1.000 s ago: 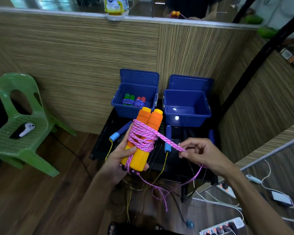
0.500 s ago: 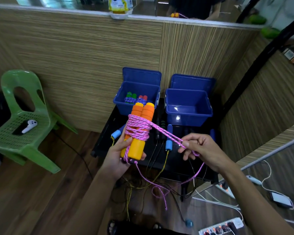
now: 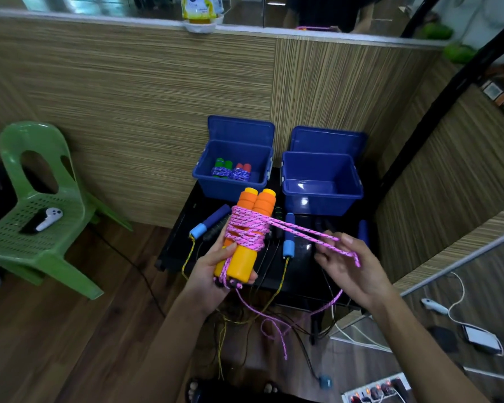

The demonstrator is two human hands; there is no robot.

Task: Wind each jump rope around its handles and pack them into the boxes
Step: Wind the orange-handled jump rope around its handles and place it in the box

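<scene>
My left hand (image 3: pixel 216 271) grips two orange handles (image 3: pixel 250 225) held side by side and upright over the black table (image 3: pixel 181 228). Pink rope (image 3: pixel 246 231) is wound several times around their middle. A doubled strand of that rope runs right to my right hand (image 3: pixel 346 263), which hooks it over its fingers; the loose end hangs down toward the floor. The left blue box (image 3: pixel 232 190) holds two wound ropes, one green-handled and one red-handled. The right blue box (image 3: pixel 322 199) shows only its bare bottom.
Unwound ropes with blue handles (image 3: pixel 210 222) and dark handles lie on the table, cords trailing to the floor. A green chair (image 3: pixel 38 205) with a white controller stands left. Wood-panel walls close the back and right. A power strip (image 3: pixel 373 391) and cables lie bottom right.
My right hand has drawn the pink strand farther right and its fingers have loosened. The handles in my left hand stay about where they were.
</scene>
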